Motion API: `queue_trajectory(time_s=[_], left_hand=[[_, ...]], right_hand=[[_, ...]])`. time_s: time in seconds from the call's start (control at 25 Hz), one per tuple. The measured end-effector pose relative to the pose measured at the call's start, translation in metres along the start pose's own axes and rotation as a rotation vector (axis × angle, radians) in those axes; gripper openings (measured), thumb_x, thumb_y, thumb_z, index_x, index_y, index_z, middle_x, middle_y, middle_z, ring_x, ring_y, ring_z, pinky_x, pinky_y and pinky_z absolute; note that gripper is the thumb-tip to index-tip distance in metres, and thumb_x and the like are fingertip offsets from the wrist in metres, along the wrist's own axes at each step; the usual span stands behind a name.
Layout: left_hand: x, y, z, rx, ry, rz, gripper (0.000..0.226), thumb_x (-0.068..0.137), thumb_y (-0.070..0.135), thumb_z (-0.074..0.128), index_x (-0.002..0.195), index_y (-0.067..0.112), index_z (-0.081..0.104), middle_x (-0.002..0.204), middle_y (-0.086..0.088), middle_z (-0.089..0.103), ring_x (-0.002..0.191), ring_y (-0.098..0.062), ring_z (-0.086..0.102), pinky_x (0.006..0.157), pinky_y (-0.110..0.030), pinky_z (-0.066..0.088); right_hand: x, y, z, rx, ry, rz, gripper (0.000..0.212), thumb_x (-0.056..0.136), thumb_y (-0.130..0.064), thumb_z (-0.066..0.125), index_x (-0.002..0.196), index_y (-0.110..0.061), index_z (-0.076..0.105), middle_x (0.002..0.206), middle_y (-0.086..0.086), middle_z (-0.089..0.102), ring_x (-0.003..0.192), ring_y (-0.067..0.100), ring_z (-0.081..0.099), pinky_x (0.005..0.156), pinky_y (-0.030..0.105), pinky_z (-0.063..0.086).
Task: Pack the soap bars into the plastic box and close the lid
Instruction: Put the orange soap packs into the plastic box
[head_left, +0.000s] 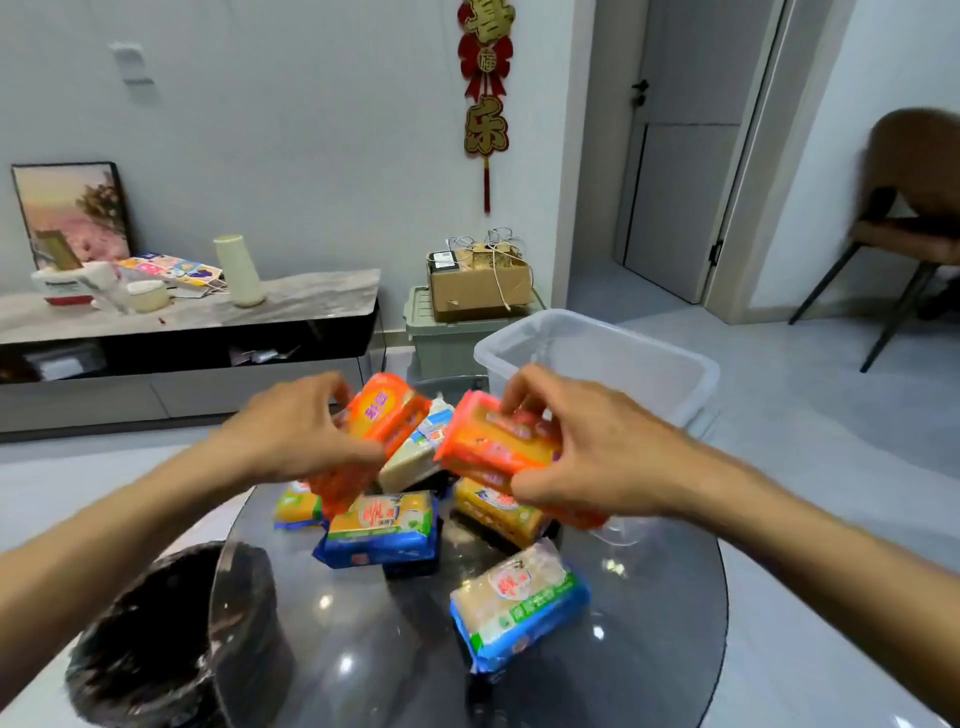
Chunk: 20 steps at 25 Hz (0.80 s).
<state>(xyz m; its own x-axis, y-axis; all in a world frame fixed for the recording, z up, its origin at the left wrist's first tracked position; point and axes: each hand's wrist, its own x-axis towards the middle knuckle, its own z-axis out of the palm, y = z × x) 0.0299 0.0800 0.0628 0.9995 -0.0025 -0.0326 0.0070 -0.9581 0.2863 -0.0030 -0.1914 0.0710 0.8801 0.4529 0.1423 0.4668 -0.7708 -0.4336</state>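
My left hand (296, 431) grips an orange-wrapped soap bar (384, 415), lifted above the pile. My right hand (587, 447) grips another orange-wrapped soap bar (493, 441) beside it. Below them several blue-wrapped soap bars lie on the round dark glass table (649, 597): one in the middle (382, 527), one at the front right (519, 603), one under my right hand (498, 512), a pale one (415, 452) between the orange bars. The clear plastic box (597, 358) stands open at the table's far right edge, and looks empty. No lid is visible.
A dark round stool or bin (171, 634) sits low at the left. Behind stand a grey TV cabinet (187, 322), a green crate (441, 338) with a cardboard box (478, 280) on it, and a brown chair (909, 208) at the right.
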Motion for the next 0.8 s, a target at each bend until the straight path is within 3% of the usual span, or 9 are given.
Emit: queue_trajectory(time_s=[0.08, 0.2, 0.36, 0.48, 0.56, 0.68, 0.8], left_hand=[[0.039, 0.045, -0.027, -0.109, 0.142, 0.065, 0.067, 0.046, 0.063, 0.067, 0.101, 0.025, 0.06, 0.093, -0.003, 0.069, 0.077, -0.02, 0.064, 0.068, -0.033, 0.053], [0.112, 0.122, -0.035, -0.13, 0.189, 0.138, 0.062, 0.057, 0.056, 0.076, 0.103, 0.017, 0.065, 0.097, -0.009, 0.069, 0.083, -0.028, 0.064, 0.073, -0.035, 0.054], [0.195, 0.2, 0.022, 0.011, -0.065, 0.165, 0.045, 0.07, 0.046, 0.075, 0.093, 0.008, 0.07, 0.075, -0.011, 0.073, 0.06, -0.024, 0.068, 0.052, -0.029, 0.055], [0.226, 0.213, 0.077, 0.237, -0.312, 0.17, 0.047, 0.087, 0.038, 0.068, 0.116, 0.001, 0.064, 0.104, -0.016, 0.071, 0.078, -0.029, 0.069, 0.038, -0.02, 0.047], [0.237, 0.209, 0.105, 0.361, -0.388, 0.189, 0.049, 0.088, 0.039, 0.069, 0.12, 0.002, 0.062, 0.088, -0.01, 0.066, 0.064, -0.024, 0.063, 0.03, -0.019, 0.038], [0.249, 0.202, 0.128, 0.464, -0.39, 0.213, 0.033, 0.082, 0.044, 0.073, 0.094, 0.014, 0.062, 0.065, 0.001, 0.052, 0.053, -0.013, 0.05, 0.048, -0.024, 0.041], [0.255, 0.192, 0.123, 0.389, -0.417, 0.188, 0.036, 0.078, 0.039, 0.078, 0.072, 0.009, 0.059, 0.059, 0.0, 0.06, 0.051, -0.014, 0.058, 0.061, -0.029, 0.053]], right_hand=[[0.023, 0.03, -0.056, -0.073, 0.1, 0.013, 0.058, 0.053, -0.049, 0.069, 0.105, -0.043, 0.045, 0.098, -0.013, 0.058, 0.082, 0.009, 0.058, 0.061, 0.023, 0.044], [0.06, 0.079, -0.105, -0.24, 0.029, 0.005, 0.058, 0.061, -0.03, 0.079, 0.105, -0.042, 0.045, 0.097, -0.012, 0.055, 0.081, 0.003, 0.054, 0.059, 0.023, 0.04], [0.108, 0.141, -0.09, -0.556, -0.229, -0.028, 0.057, 0.065, -0.026, 0.081, 0.106, -0.041, 0.044, 0.082, -0.017, 0.045, 0.071, 0.003, 0.046, 0.055, 0.026, 0.032], [0.13, 0.173, -0.05, -0.606, -0.43, -0.08, 0.052, 0.067, -0.024, 0.077, 0.102, -0.041, 0.042, 0.093, -0.008, 0.052, 0.081, 0.019, 0.052, 0.063, 0.033, 0.038], [0.14, 0.189, -0.024, -0.562, -0.515, -0.077, 0.05, 0.069, -0.023, 0.077, 0.103, -0.039, 0.044, 0.101, -0.005, 0.055, 0.088, 0.021, 0.053, 0.068, 0.034, 0.042], [0.145, 0.204, 0.003, -0.481, -0.573, -0.068, 0.048, 0.072, -0.023, 0.079, 0.106, -0.038, 0.048, 0.108, -0.003, 0.058, 0.095, 0.022, 0.057, 0.082, 0.04, 0.053], [0.144, 0.21, 0.015, -0.444, -0.528, -0.087, 0.045, 0.072, -0.024, 0.079, 0.106, -0.034, 0.05, 0.105, -0.005, 0.059, 0.091, 0.02, 0.059, 0.081, 0.042, 0.055]])
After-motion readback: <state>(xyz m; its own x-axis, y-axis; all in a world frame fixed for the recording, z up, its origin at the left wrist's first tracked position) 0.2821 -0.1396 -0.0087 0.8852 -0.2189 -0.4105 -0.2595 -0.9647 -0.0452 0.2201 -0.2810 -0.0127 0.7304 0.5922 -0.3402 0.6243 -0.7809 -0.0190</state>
